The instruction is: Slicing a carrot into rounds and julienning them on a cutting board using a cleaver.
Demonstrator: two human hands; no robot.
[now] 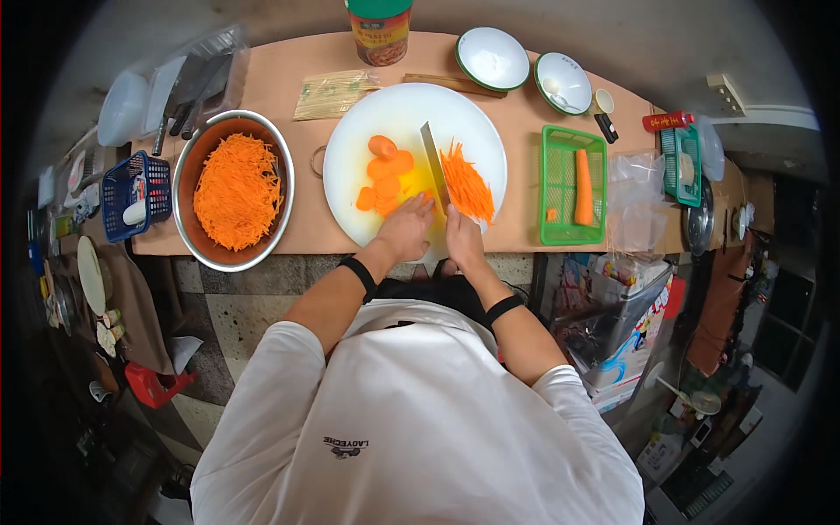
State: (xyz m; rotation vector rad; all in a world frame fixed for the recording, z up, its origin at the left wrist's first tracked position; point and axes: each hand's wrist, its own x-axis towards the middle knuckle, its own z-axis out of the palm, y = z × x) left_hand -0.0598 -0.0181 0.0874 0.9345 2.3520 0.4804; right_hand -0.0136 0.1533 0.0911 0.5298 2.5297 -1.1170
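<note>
On the round white cutting board [352, 131], my right hand [464, 238] grips a knife [433, 162], its blade pointing away from me. My left hand [408, 226] is curled beside the blade, fingertips pressing on the near end of a row of carrot slices [385, 187]. A carrot chunk [381, 147] lies at the far end of these slices. Right of the blade sits a pile of carrot shreds [466, 182]. The piece under my left fingers is partly hidden.
Left of the board stands a metal bowl [289, 206] heaped with shredded carrot. A green basket [546, 229] at right holds a whole carrot [584, 188]. Behind are bamboo skewers [335, 94], a tub [381, 35], a white bowl [493, 58] and another bowl [563, 83].
</note>
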